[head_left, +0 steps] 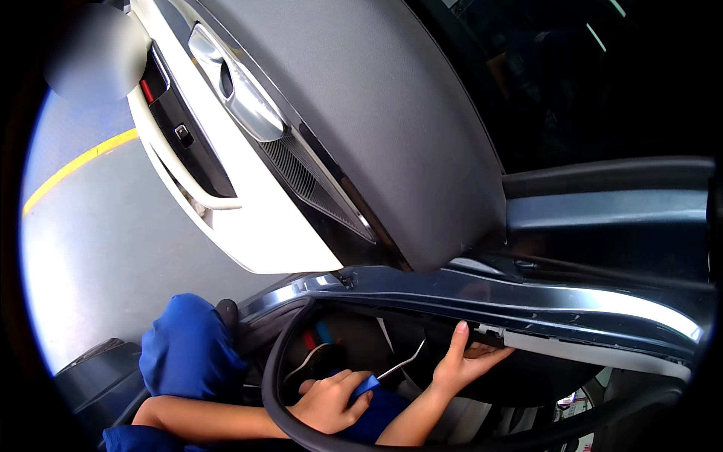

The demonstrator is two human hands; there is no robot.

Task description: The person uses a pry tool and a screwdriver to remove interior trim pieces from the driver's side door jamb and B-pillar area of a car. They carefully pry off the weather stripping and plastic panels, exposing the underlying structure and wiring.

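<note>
My left hand (329, 401) is closed around the blue handle of a hand tool (367, 386). From it a thin, bent metal shaft (401, 365) points up and to the right, toward the door opening's edge. My right hand (461, 367) has its thumb raised and its fingers curled round a dark trim edge (488, 337), beside the end of a pale trim strip (587, 352). A black loop that looks like a rubber door seal (273, 377) hangs across my left forearm, in front of it. The shaft's tip touches nothing I can make out.
A car door (279, 196) with white and grey trim and a silver handle (233, 83) stands open above. The glossy dark body frame (542, 297) runs across to the right. A blue-clothed knee (188, 346) is at the left, over grey floor with a yellow line (83, 162).
</note>
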